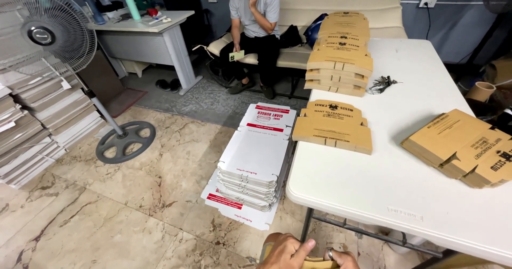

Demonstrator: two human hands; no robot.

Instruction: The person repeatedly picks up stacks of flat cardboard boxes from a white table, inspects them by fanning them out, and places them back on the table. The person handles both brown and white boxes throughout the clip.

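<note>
- right now both hands sit at the very bottom edge of the head view: the left hand (282,251) is curled with its thumb pressed onto a flat brown cardboard piece (314,261), and the right hand (341,258), a ring on one finger, pinches the same piece from the other side.
- so each hand is closed around that cardboard, though most of the piece lies below the frame and its shape cannot be told.
- it is held low, in front of the near edge of the white folding table (394,194) and above the marble floor.
- judging from this, the fold would go best with thumbs kept along a crease line and even pressure from both sides, so the board does not buckle.
- flat brown box blanks lie in three lots on the table: a tall stack (341,53) at the far end, a short stack (333,126) near the left edge, and a fanned pile (464,146) at the right.
- white printed blanks (253,165) are stacked on the floor just beside the table, near enough to catch a foot.
</note>
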